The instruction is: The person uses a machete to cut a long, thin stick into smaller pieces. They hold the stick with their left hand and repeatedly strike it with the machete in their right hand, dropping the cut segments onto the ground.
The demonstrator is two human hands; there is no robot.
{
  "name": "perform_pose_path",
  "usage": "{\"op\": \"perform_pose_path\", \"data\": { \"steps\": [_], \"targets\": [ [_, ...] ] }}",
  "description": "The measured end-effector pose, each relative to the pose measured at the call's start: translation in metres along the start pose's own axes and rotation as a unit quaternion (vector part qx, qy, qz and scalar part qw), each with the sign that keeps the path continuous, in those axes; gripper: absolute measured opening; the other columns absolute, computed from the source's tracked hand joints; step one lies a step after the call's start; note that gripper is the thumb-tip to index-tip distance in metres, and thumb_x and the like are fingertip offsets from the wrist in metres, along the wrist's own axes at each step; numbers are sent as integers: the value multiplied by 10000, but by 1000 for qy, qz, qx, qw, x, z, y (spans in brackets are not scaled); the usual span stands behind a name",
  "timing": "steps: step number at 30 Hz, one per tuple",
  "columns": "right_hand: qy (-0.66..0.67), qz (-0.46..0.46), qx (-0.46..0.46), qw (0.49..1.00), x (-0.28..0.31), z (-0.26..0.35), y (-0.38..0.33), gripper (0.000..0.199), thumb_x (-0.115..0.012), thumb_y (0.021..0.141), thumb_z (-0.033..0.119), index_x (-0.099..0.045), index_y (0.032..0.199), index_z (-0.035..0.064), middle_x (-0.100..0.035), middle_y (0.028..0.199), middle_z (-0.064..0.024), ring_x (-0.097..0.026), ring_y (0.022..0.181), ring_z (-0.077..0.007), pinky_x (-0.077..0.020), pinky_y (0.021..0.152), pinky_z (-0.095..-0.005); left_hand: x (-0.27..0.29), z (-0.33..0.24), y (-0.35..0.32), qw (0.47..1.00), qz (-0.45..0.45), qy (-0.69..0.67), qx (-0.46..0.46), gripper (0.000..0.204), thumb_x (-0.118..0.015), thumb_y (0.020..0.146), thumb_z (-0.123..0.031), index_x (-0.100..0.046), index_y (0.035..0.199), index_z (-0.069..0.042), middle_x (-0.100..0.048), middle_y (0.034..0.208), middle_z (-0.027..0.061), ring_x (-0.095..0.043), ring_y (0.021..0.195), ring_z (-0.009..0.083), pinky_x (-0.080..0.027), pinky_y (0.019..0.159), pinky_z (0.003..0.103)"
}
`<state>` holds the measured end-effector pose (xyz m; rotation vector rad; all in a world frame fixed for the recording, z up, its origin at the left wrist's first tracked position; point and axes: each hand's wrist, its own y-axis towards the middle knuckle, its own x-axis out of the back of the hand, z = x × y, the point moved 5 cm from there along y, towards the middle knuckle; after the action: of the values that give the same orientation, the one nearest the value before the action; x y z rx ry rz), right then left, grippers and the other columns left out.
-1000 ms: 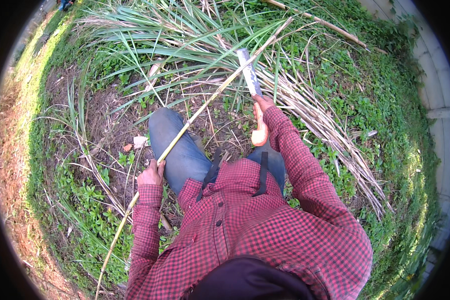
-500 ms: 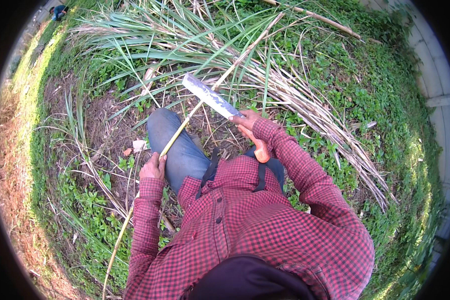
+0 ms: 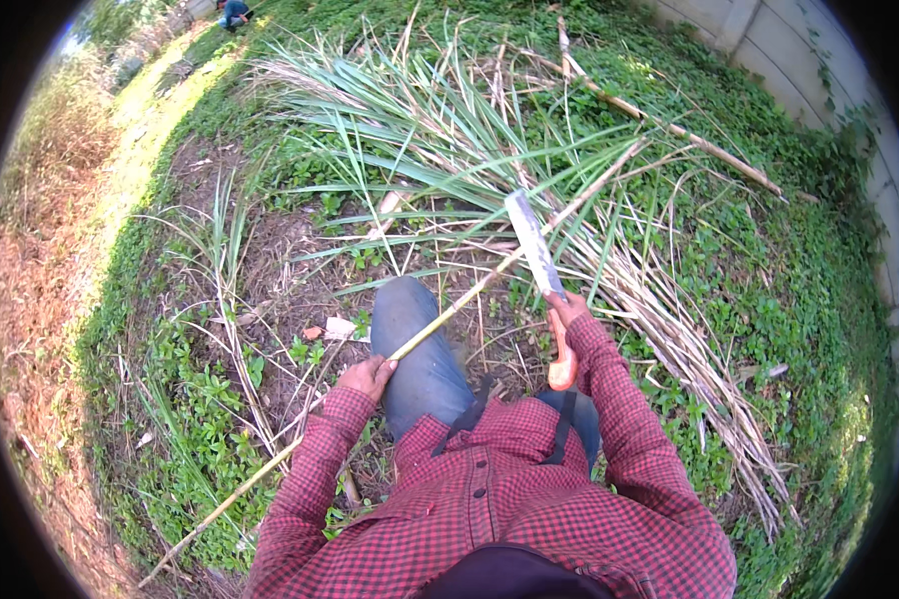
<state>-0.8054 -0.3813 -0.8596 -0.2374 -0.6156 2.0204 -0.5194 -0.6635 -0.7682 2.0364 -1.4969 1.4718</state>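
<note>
Fingers of the left hand [image 3: 367,376] are curled tight round a long yellowish cane stalk [image 3: 449,314], pinching it near the raised knee in blue jeans [image 3: 415,339]. The stalk runs from the near left, over that knee, up into the pile of cut leaves [image 3: 440,140] on the far side. Right hand [image 3: 566,311] has its fingers wrapped shut on the orange handle of a machete [image 3: 536,250], blade pointing up and away, just right of the stalk. Green weeds all around, a pale wall [image 3: 769,40] at far right.
</note>
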Motion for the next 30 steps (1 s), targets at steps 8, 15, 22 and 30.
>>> {"op": "perform_pose_path", "data": {
  "steps": [8,15,22,30],
  "targets": [
    [-138,118,12,983,-58,11,-43,439,-623,771,390,-566,1005,23,-531,560,-50,-513,445,-156,-427,401,-286,-14,35,6,966,138,-216,38,472,-440,876,-456,-544,706,-28,-510,617,59,-489,579,171,-405,570,306],
    [-72,62,6,995,-41,9,-22,422,-611,775,403,-554,899,3,-540,595,-73,-530,438,-172,-453,413,-306,-16,30,17,931,205,-297,61,467,-462,863,-469,-490,618,-72,-408,501,3,-386,463,110,-320,459,248],
    [-10,-8,10,1000,-20,3,19,464,-632,766,389,-566,1044,23,-557,615,-76,-547,473,-164,-460,451,-302,-3,15,5,997,-67,-2,-40,483,-412,863,-488,-569,771,-41,-588,632,186,-588,593,322,-457,565,416],
    [-168,94,43,980,-46,32,-25,492,-638,753,396,-575,1045,5,-556,575,-57,-546,460,-152,-459,442,-287,12,-1,-26,988,-102,92,66,467,-410,857,-504,-592,949,-84,-610,755,234,-592,726,410,-467,658,491]
  ]
}}
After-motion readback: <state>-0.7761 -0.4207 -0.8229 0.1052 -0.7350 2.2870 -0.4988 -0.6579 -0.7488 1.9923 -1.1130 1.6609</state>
